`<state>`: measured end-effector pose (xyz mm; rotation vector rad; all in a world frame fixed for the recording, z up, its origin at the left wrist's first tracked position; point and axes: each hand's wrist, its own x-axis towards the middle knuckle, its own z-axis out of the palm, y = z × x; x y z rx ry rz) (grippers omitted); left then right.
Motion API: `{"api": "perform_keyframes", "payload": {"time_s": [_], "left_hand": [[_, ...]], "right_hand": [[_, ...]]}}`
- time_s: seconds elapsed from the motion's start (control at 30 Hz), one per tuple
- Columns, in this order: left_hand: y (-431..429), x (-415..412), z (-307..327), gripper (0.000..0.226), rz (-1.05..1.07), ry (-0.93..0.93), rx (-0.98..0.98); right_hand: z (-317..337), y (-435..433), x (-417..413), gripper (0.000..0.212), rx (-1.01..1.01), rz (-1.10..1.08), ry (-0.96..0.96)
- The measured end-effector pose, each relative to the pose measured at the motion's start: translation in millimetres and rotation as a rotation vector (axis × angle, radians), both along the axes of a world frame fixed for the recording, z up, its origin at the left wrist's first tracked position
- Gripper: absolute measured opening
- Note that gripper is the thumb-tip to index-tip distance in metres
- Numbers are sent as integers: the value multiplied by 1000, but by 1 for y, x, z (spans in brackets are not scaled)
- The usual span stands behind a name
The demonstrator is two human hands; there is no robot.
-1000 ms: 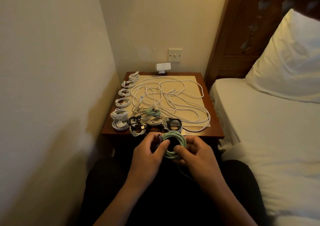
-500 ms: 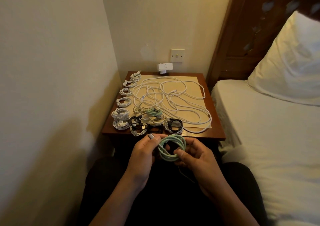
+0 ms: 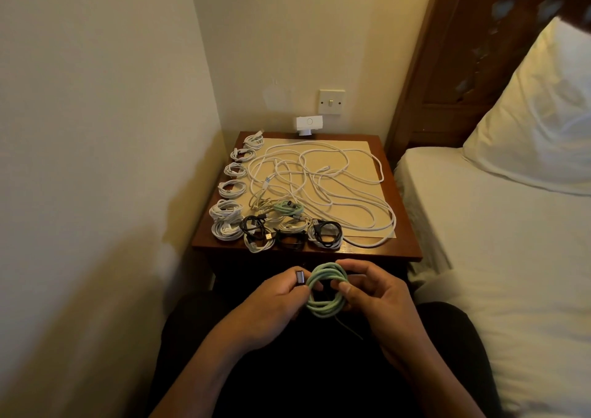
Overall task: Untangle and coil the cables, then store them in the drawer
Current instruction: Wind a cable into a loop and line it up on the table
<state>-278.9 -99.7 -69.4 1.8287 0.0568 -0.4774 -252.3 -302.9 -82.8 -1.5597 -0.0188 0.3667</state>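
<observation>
Both hands hold a coiled green cable (image 3: 324, 302) above my lap, just in front of the bedside table (image 3: 401, 251). My left hand (image 3: 271, 305) pinches the cable's grey plug end (image 3: 299, 277) against the coil's left side. My right hand (image 3: 374, 292) grips the coil's right side, thumb over the loops. A thin loose tail (image 3: 348, 328) hangs below. On the table lie a tangle of long white cables (image 3: 319, 187), a row of coiled white cables (image 3: 232, 190) along the left edge, and small black (image 3: 326, 230) and green (image 3: 287, 208) coils near the front. No drawer is visible.
A wall runs close along the left. A white device (image 3: 308, 124) stands at the table's back under a wall switch (image 3: 331, 101). The bed (image 3: 495, 241) with a pillow (image 3: 543, 113) and a wooden headboard borders the right.
The left hand has drawn the grey plug end out to the coil's left side. The coil has turned slightly in my hands, which stay in front of the table.
</observation>
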Motion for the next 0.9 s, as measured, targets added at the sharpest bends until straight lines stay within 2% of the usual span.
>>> {"api": "perform_keyframes", "payload": {"time_s": [0.1,0.23,0.33,0.4,0.5,0.57,0.77,0.9], "left_hand": [[1,3,-2,23,-5,39,-42],[-10,8,-9,21,221,-127,-7],[-18,9,-16,20,341,-195,-109],[-19,10,-15,20,402,-144,-264],[-17,10,-14,24,483,17,-624],[-15,11,-14,27,511,82,-770],[-15,11,-17,41,460,237,-1035],[-14,16,-13,39,430,315,-1057]], "right_hand": [[-2,2,-1,32,-27,-8,-32],[2,7,0,37,-91,15,-109],[2,11,2,46,-192,22,-184],[2,12,4,49,-207,18,-197],[4,13,7,44,-110,19,-176],[6,14,9,41,-47,23,-157],[0,11,17,41,72,76,-55],[-2,3,21,43,86,118,-53]]}}
